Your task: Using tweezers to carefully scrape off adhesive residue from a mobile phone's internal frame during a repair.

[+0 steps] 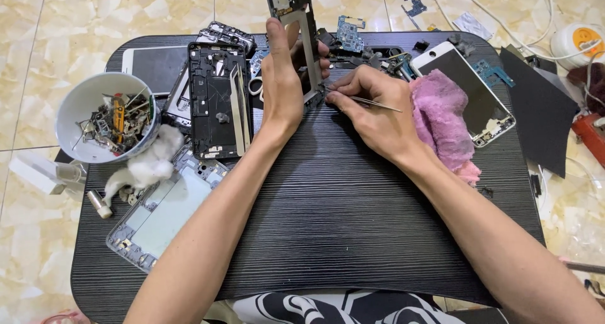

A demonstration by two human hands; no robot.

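Observation:
My left hand [282, 78] grips a stripped phone frame [296, 21], standing it upright on its lower edge on the black tabletop [340, 198]. My right hand [378, 106] pinches thin metal tweezers [372, 101], their tips pointing left at the bottom end of the frame near my left palm. The right wrist rests against a pink cloth [444, 119].
A white bowl [101, 116] of small metal parts stands at the left, with cotton wads [148, 163] beside it. Opened phone housings [214, 97] and a screen frame [157, 214] lie left of my arm. A white phone [469, 91], circuit boards [350, 34] and cables sit at the back right.

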